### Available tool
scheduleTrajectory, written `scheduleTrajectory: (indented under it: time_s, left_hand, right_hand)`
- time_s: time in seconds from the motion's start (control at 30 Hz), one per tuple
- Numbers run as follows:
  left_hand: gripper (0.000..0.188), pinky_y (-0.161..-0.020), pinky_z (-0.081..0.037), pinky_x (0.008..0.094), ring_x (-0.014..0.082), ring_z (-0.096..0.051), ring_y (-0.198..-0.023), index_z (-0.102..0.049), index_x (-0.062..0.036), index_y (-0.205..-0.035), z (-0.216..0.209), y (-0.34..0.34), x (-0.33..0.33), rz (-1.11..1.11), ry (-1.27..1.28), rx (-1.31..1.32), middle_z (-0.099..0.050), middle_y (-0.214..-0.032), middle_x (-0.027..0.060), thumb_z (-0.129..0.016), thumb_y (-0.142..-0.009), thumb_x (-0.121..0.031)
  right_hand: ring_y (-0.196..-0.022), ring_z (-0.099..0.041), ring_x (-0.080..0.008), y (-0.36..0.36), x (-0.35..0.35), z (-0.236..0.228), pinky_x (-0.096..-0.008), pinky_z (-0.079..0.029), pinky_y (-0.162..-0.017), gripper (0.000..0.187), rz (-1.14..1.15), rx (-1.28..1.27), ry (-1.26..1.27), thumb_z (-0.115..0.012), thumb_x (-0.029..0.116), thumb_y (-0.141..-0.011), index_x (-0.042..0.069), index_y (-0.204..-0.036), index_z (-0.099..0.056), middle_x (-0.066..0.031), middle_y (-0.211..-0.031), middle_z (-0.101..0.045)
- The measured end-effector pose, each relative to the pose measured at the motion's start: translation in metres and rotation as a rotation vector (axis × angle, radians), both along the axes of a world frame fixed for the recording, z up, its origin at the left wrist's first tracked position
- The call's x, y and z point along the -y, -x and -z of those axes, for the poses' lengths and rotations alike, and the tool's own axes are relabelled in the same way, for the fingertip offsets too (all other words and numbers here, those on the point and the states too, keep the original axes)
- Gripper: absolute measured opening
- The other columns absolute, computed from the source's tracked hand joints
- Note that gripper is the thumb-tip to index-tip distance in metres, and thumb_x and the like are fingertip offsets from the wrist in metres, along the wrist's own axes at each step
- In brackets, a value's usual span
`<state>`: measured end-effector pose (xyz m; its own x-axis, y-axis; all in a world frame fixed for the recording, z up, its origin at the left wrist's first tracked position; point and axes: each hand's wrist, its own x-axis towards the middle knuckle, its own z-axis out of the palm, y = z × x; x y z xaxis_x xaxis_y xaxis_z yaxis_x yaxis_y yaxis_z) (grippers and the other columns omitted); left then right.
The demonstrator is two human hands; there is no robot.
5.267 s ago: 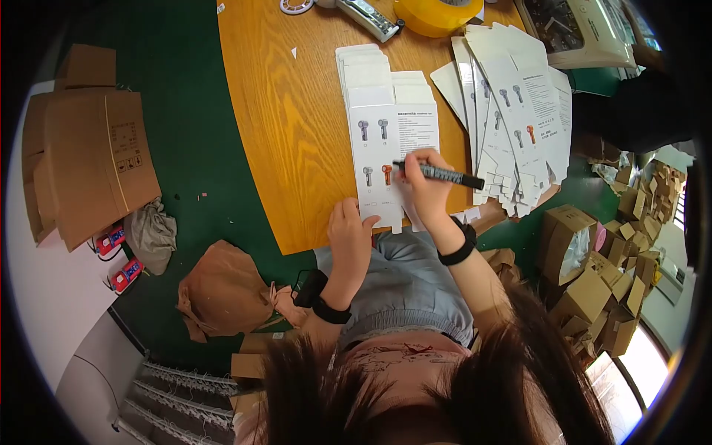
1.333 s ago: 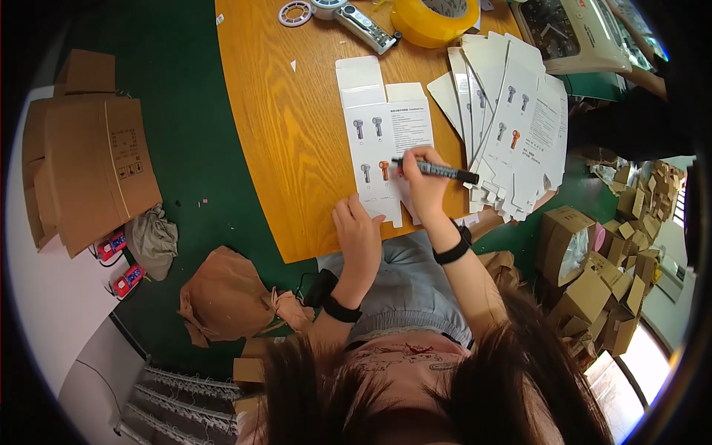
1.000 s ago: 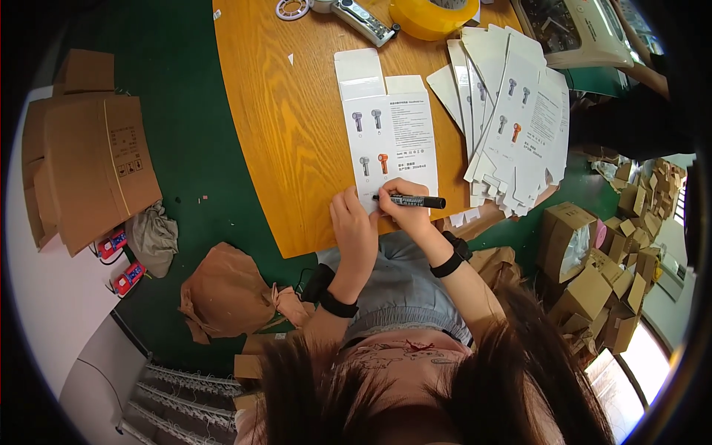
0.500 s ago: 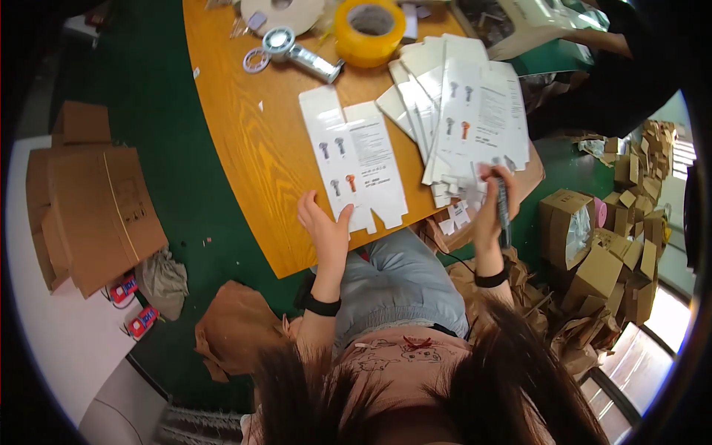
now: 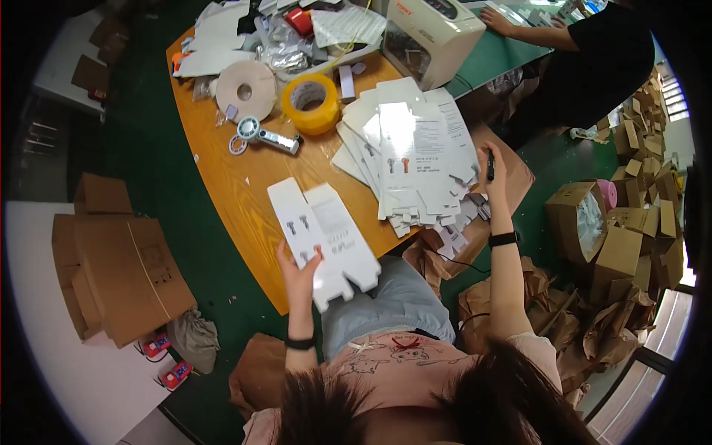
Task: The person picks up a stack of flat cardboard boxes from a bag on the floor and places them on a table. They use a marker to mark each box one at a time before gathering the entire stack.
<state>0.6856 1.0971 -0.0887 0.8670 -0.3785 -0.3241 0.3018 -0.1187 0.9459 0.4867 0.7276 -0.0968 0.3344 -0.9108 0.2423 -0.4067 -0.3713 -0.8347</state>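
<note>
A flat white printed carton overhangs the front edge of the table, tilted toward my lap. My left hand grips its left edge, thumb on top. My right hand is closed around a dark pen-like tool, just right of a pile of similar flattened cartons. The pile's sheets overlap unevenly, with printed pictures of small handheld fans on the upper one. A silver handheld fan lies farther back, left of the pile.
On the wooden table are yellow tape, a white roll and a cluttered tray. A beige machine stands behind the pile. Another person's hand rests on the green table. Cardboard boxes flank me.
My left hand has taken hold of the carton and drawn it toward me, off the tabletop at its near end. My right hand has moved outward from the pile with the tool.
</note>
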Motion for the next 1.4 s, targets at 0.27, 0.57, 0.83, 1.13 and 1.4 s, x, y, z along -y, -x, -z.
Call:
scheduleTrajectory:
  time_s: [0.27,0.57,0.83,1.13,1.4]
  left_hand:
    - [0.059,-0.082,-0.042,0.0306,0.0222,-0.050,-0.098,-0.030,0.0004,-0.122,-0.038,0.016,0.123,0.347,0.242,-0.056,-0.047,-0.111,0.0166,-0.061,-0.071,0.001]
    - [0.093,-0.097,-0.026,0.0397,0.0355,-0.020,-0.121,-0.019,0.0020,-0.126,0.011,0.004,0.208,0.254,-0.639,0.239,-0.023,-0.128,0.0242,-0.078,-0.059,-0.023]
    - [0.079,-0.085,-0.041,0.0335,0.0285,-0.047,-0.104,-0.023,0.0076,-0.123,0.047,-0.014,0.146,0.164,-0.094,-0.010,-0.041,-0.118,0.0214,-0.073,-0.065,-0.011]
    - [0.058,-0.081,-0.045,0.0308,0.0201,-0.054,-0.093,-0.034,0.0050,-0.115,0.032,-0.048,0.099,0.341,0.057,-0.537,-0.052,-0.105,0.0116,-0.066,-0.066,0.005]
    - [0.061,-0.081,-0.045,0.0318,0.0201,-0.054,-0.093,-0.036,-0.0023,-0.117,0.029,-0.047,0.052,0.343,0.199,-0.454,-0.054,-0.102,0.0081,-0.065,-0.064,0.007]
  right_hand:
    - [-0.090,-0.050,-0.0158,-0.022,0.023,-0.004,-0.0242,-0.039,-0.080,0.036,-0.200,0.092,-0.339,-0.058,0.026,-0.082,0.004,-0.110,-0.050,-0.0099,-0.098,-0.055]
    - [-0.094,-0.051,-0.0199,-0.024,0.000,-0.004,-0.0278,-0.040,-0.080,0.050,-0.284,0.082,-0.348,-0.066,0.023,-0.074,0.003,-0.114,-0.044,-0.0139,-0.103,-0.055]
    - [-0.095,-0.054,-0.0233,-0.038,-0.077,0.002,-0.0293,-0.041,-0.080,0.048,-0.451,-0.021,-0.271,-0.064,0.016,-0.075,0.004,-0.117,-0.041,-0.0180,-0.106,-0.054]
    - [-0.081,-0.054,-0.0244,-0.052,-0.121,0.013,-0.0292,-0.042,-0.074,0.044,-0.476,0.092,-0.338,-0.062,0.015,-0.078,0.004,-0.115,-0.041,-0.0166,-0.092,-0.055]
    - [-0.071,-0.046,-0.0163,-0.078,-0.154,-0.007,-0.0258,-0.039,-0.068,0.029,-0.509,0.130,-0.582,-0.056,0.013,-0.083,0.007,-0.107,-0.041,-0.0090,-0.081,-0.050]
